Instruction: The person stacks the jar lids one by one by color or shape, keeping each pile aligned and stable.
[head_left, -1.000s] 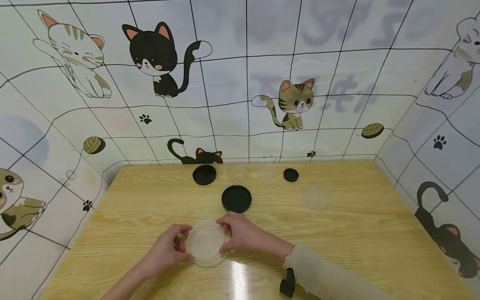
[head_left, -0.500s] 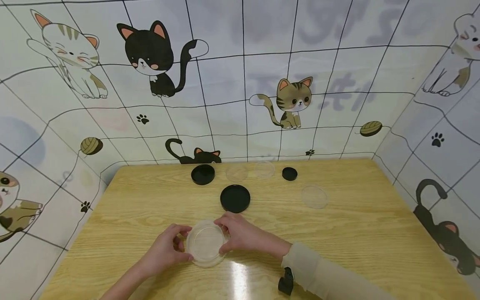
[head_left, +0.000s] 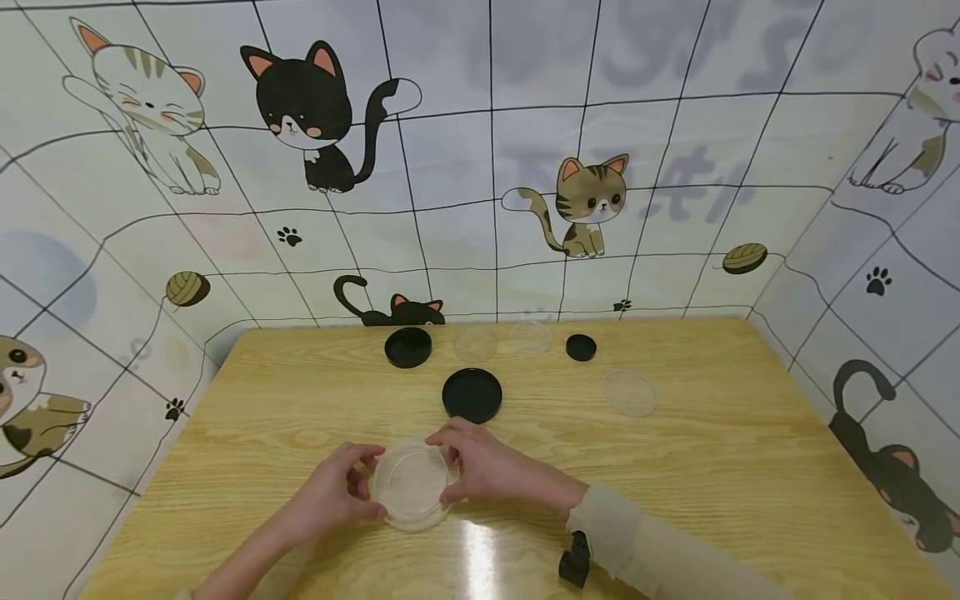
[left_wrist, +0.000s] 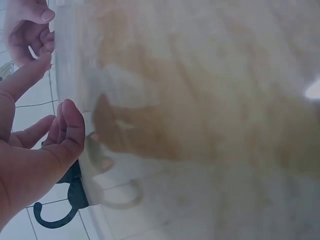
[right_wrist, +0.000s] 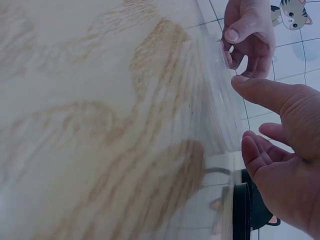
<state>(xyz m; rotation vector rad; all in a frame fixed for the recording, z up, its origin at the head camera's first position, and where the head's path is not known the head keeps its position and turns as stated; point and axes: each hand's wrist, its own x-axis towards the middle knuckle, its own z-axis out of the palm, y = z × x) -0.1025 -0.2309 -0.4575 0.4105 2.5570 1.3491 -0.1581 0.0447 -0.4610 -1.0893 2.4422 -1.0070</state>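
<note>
A clear round plastic dish [head_left: 412,483] sits on the wooden table near its front, between my two hands. My left hand [head_left: 330,497] holds the dish's left rim, thumb low and fingers higher up. From the other side my right hand [head_left: 495,467] holds the right rim the same way, thumb toward the front. In the right wrist view the transparent wall of the dish [right_wrist: 220,100] stands low over the tabletop, beside the fingers. A black round shallow lid [head_left: 472,396] lies just beyond my right fingertips.
Along the table's [head_left: 712,467] back are a second black lid [head_left: 408,347], a small black round cap [head_left: 581,347] and two clear discs, one of them a clear disc [head_left: 531,338]. Another clear disc [head_left: 631,393] lies further right. A cat-printed cloth [head_left: 465,167] rises behind.
</note>
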